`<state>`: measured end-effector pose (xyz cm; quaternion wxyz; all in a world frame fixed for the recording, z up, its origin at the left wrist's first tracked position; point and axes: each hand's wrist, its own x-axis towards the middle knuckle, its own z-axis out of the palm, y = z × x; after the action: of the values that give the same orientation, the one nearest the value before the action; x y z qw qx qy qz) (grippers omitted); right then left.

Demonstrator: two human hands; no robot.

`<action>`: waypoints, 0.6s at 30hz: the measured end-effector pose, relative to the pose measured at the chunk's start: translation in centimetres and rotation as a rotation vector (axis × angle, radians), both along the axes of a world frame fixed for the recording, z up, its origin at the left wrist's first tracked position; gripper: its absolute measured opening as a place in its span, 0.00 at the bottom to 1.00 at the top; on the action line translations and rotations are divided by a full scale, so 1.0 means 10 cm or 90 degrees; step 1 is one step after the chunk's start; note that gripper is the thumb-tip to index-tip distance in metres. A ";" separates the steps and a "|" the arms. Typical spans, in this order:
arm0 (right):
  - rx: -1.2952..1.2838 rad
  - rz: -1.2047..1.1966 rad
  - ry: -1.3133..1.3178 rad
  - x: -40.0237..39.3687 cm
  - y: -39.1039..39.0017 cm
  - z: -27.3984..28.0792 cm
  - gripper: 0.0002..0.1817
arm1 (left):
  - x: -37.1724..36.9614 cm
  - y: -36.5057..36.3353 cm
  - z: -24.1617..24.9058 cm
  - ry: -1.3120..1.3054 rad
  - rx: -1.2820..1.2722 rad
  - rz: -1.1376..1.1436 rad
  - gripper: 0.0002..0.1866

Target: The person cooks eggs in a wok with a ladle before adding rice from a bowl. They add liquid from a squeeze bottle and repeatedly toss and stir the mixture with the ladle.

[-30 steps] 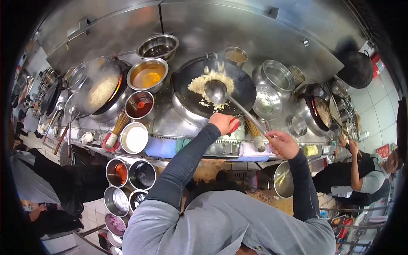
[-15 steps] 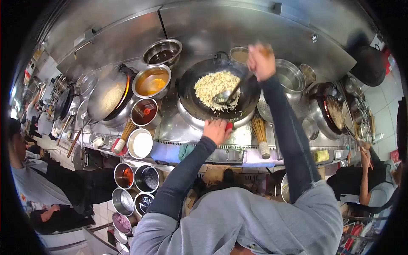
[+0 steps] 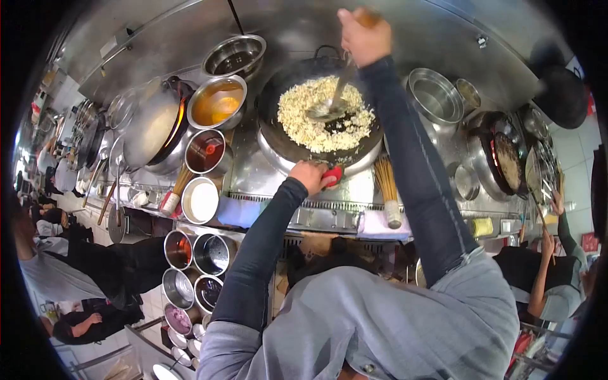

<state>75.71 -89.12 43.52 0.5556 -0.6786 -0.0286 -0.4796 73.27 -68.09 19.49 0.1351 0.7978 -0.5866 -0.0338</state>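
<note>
A black wok [image 3: 269, 130] stands on the stove with pale, rice-like grains [image 3: 304, 95] spread over its bottom. At its near rim, my left hand [image 3: 309, 177] is closed on the wok's handle, where a red wrap [image 3: 332, 176] shows beside the fingers. High over the wok's far side, my right hand [image 3: 367, 39] is wrapped around the wooden end of a ladle. The ladle [image 3: 326, 113] slants down into the grains, its metal bowl among them. A dark bare patch shows in the grains just nearer than the bowl.
Left of the wok stand metal bowls with dark liquid [image 3: 235, 62] and orange liquid [image 3: 218, 104], a red sauce pot [image 3: 206, 152] and a white-filled pot [image 3: 200, 201]. A bamboo brush [image 3: 386, 190] and a metal pot [image 3: 434, 95] are on the right. Co-workers stand on both sides.
My right hand has moved up and left with the ladle, whose bowl has shifted farther back in the wok. The grains are spread wider. My left hand still holds the near rim's handle.
</note>
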 end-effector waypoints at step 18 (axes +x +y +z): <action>0.209 0.059 -0.082 0.06 -0.01 0.09 0.14 | -0.16 -0.09 -0.09 -0.064 -0.127 0.058 0.27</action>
<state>76.27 -89.25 44.38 0.6773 -0.5450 -0.0168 -0.4940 71.70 -68.97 18.63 0.1859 0.8066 -0.5565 0.0711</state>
